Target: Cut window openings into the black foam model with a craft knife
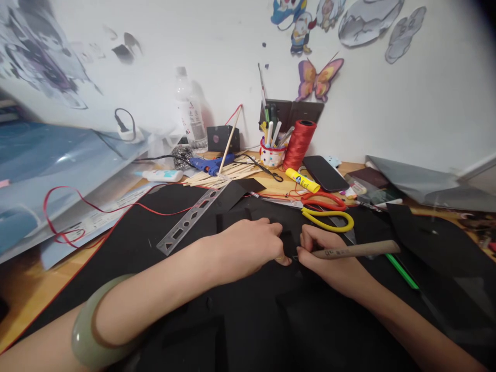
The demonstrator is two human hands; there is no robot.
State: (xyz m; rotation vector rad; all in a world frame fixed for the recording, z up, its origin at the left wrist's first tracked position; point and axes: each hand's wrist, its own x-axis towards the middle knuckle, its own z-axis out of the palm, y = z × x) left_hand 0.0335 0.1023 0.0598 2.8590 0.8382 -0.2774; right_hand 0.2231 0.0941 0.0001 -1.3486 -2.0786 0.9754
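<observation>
My left hand (251, 245), fingers curled, presses down on black paper (287, 237) lying on the dark mat (248, 320). A pale green bangle (83, 330) circles that wrist. Just to the right, my right hand (325, 253) grips a tan pen (356, 250) with small lettering along its barrel. Its tip points at the paper close to my left fingertip; black on black hides the paper's exact edges. Beyond my right hand lie scissors (329, 219) with red and yellow handles. A clear stencil ruler (186, 223) rests left of my left hand.
Behind the mat are wooden sticks (217, 174), a blue glue gun (211, 164), a glue stick (302, 181), a phone (324, 173), a red thread spool (300, 144) and a pen cup (272, 154). A green stick (403, 271) and black strips (426, 248) lie at right.
</observation>
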